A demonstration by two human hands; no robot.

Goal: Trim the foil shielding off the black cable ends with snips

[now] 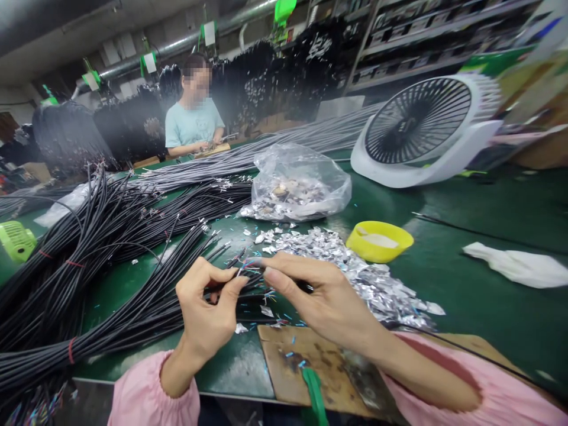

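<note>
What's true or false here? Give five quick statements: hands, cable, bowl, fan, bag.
1. The left hand and right hand both pinch the stripped end of a thin black sheathed cable. True.
2. The round yellow plastic bowl sits left of both hands. False: it sits to their right, on the green table.
3. The clear plastic bag is empty. False: it holds silvery scraps.
4. A round white desk fan stands at the table's far right. True.
5. A pile of silver foil scraps lies beside the bowl, beyond the right hand. True.
</note>
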